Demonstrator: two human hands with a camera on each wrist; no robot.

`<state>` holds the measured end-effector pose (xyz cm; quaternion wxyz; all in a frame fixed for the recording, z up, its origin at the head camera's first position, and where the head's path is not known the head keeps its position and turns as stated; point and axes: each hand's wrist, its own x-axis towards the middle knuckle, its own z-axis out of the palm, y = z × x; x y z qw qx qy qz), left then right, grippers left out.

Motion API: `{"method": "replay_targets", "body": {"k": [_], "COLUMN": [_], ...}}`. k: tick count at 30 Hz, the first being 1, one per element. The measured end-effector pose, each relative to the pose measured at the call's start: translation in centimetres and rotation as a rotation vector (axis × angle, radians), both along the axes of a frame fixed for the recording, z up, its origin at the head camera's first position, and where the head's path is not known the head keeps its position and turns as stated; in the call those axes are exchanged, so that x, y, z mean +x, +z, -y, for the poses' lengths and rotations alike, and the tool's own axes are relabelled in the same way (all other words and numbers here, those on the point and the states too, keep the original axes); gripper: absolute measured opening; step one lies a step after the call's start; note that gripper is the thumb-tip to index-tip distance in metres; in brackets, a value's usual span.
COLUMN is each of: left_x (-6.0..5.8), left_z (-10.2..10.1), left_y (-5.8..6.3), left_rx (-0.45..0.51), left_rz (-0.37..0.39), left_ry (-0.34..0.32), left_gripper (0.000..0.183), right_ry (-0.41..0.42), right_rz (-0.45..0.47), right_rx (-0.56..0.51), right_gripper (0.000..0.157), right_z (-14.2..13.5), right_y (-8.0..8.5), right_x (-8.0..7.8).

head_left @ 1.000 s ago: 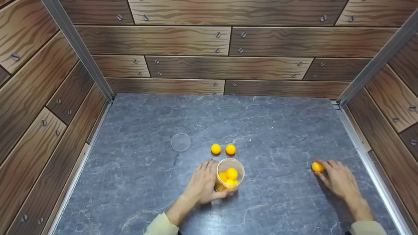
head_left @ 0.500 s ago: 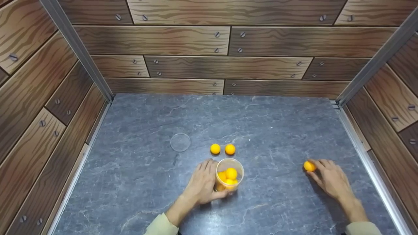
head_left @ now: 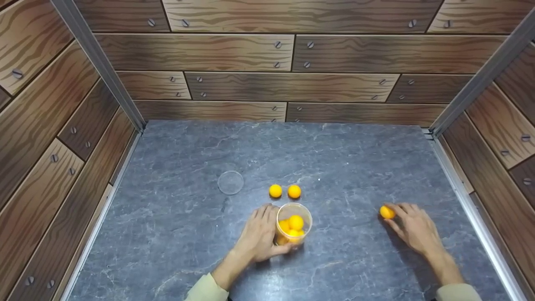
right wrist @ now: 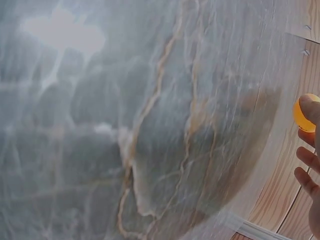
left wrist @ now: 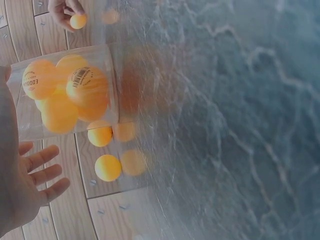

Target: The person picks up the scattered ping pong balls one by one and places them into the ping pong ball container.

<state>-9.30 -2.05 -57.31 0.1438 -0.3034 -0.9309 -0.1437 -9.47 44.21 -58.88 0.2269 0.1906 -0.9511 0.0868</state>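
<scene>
A clear plastic cup (head_left: pixel 294 210) stands upright in the head view with several orange ping-pong balls (head_left: pixel 296 223) inside. My left hand (head_left: pixel 260 236) holds it from the left, thumb across the near side and fingers along the far left side. The left wrist view shows the balls through the cup's wall (left wrist: pixel 30 129), one with printed lettering. Off to the right, my right hand (head_left: pixel 416 229) pinches a ping-pong ball (head_left: pixel 387 212) between thumb and index finger. In the right wrist view that ball (right wrist: pixel 303 117) is at the edge, with the other fingers loosely spread.
Two loose ping-pong balls, a left one (head_left: pixel 275 191) and a right one (head_left: pixel 294 192), lie just beyond the cup. A clear round lid (head_left: pixel 230 182) lies flat to their left. Wood-patterned walls (head_left: pixel 234 52) and metal rails (head_left: pixel 472 209) bound the grey marbled table (head_left: pixel 355 154).
My right hand has moved left with the ping-pong ball in its pinch. The left hand, the cup, the lid and the two loose balls have stayed in place.
</scene>
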Motion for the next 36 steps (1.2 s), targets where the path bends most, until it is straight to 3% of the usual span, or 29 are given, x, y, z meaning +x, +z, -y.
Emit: {"method": "replay_targets", "body": {"k": [9,23,36], "left_x": [0.0,0.0,0.0], "left_z": [-0.1,-0.1,-0.1], "left_y": [-0.1,0.0,0.1], "left_rx": [0.019,0.027,0.035], "left_rz": [-0.053,-0.048,-0.039], "left_ry": [0.005,-0.003,-0.006], "left_gripper": [0.093,0.093,0.091], "right_ry": [0.048,0.134,0.162], "right_rz": [-0.027,-0.095,-0.087], "right_rx": [0.018,0.023,-0.009], "right_gripper": [0.049,0.052,0.054], "right_z": [1.1,3.3,5.2], "right_y": [0.3,1.7,2.4], "right_x": [-0.1,-0.6,-0.6]}}
